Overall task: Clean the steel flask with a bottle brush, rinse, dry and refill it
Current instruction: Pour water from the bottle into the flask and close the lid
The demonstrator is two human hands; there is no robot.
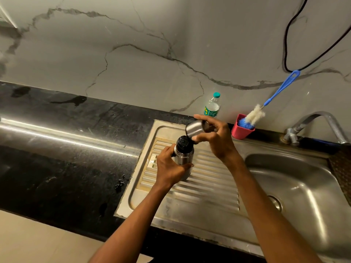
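Over sink drainboard (199,188), person is holding flask and cap apart.
Left hand (169,168) is gripping steel flask (183,154) upright; right hand (214,135) is pinching steel cap (195,128) just above; bottle brush (266,105) beyond right hand.

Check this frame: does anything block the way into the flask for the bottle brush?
Yes. The steel flask, gripped by the left hand over the drainboard, still has its black inner stopper in the mouth. The right hand holds only the steel cap, already off. The bottle brush stands in the pink cup.
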